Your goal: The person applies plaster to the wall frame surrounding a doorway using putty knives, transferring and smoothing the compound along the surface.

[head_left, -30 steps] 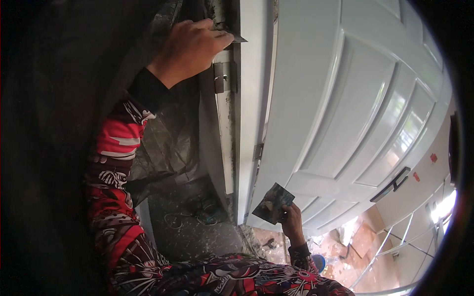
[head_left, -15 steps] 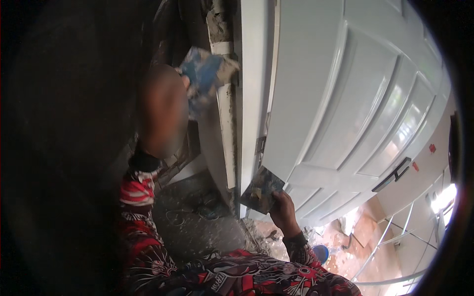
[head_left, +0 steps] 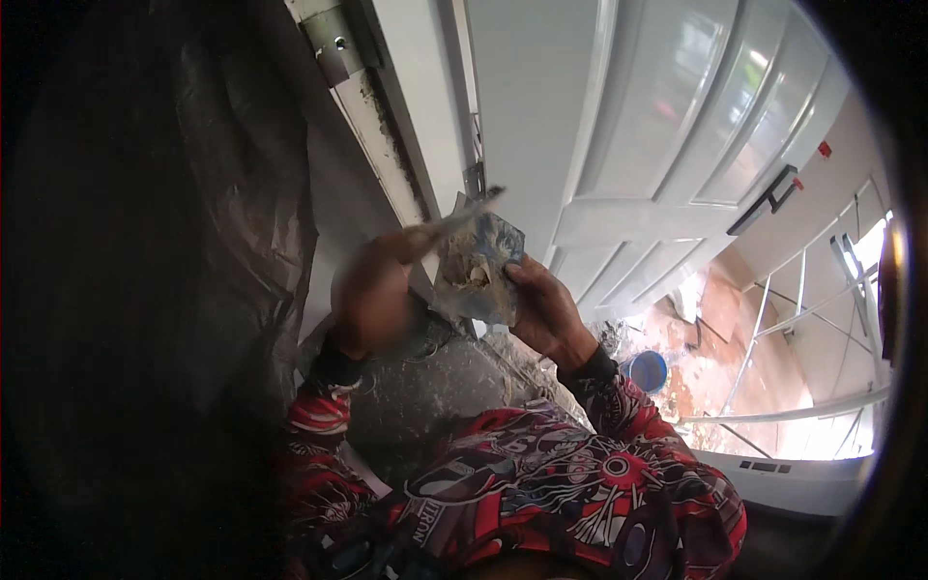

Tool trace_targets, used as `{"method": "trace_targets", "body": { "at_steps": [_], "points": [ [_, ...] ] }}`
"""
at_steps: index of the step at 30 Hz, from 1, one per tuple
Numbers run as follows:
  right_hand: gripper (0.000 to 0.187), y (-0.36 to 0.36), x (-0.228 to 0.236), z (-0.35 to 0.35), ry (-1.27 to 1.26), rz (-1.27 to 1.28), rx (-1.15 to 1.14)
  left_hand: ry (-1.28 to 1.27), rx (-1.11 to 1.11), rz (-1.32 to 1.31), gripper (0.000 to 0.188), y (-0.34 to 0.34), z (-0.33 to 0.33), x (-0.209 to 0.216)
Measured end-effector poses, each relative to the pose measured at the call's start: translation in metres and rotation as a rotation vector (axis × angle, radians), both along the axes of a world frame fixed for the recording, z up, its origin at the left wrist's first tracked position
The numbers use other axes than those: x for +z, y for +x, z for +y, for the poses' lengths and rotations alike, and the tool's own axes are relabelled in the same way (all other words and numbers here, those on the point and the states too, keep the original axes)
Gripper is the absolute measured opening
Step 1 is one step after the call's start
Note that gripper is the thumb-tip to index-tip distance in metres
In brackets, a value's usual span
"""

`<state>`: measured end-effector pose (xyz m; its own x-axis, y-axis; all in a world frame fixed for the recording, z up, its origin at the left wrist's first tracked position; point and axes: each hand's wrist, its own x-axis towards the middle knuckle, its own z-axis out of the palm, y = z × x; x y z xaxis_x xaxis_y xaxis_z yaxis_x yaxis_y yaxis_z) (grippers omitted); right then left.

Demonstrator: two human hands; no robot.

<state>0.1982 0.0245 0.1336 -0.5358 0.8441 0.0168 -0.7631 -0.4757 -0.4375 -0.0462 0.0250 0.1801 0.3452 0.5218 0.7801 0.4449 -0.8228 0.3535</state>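
My right hand (head_left: 549, 307) grips a flat, squarish scraper (head_left: 503, 237) by its near edge, thumb on top. Beige-grey paste with a small lump covers much of its bluish face. Motion smears my left hand (head_left: 377, 295), which is closed round a thin flat blade (head_left: 454, 220). This blade appears almost edge-on and reaches over the far left part of the scraper. Whether the two touch, I cannot tell. Both hands are close together in front of my body, near the lower part of the door frame (head_left: 425, 106).
A glossy white panelled door (head_left: 527, 126) with a dark handle (head_left: 764, 201) stands open on the right. Dark sheeting (head_left: 246, 193) hangs at left. A blue bucket (head_left: 648, 371) sits on the debris-strewn floor, near thin white rods (head_left: 754, 333).
My left hand has come down from the frame's upper part toward the right hand, bringing its blade over the scraper. The right hand has risen slightly, and the view has shifted.
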Motion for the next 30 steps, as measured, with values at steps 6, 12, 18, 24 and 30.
{"method": "trace_targets", "body": {
  "at_steps": [6, 12, 18, 24, 30],
  "points": [
    [0.040, -0.003, -0.003, -0.006, 0.037, -0.080, -0.102, 0.168, -0.117, 0.274, 0.044, -0.001, 0.004, -0.024],
    [0.039, -0.002, -0.020, -0.014, 0.029, -0.099, -0.158, 0.148, -0.063, 0.307, 0.047, -0.015, -0.012, -0.038],
    [0.048, 0.005, -0.033, 0.005, 0.063, -0.131, -0.250, 0.039, -0.004, 0.408, 0.043, -0.052, 0.001, -0.064],
    [0.033, 0.022, -0.017, 0.014, 0.192, -0.302, -0.355, -0.544, 0.293, 0.018, 0.026, -0.057, 0.002, -0.055],
    [0.030, 0.033, -0.042, 0.013, 0.136, -0.318, -0.346, -0.706, 0.060, -0.693, 0.023, -0.010, 0.010, -0.036]
  ]
}}
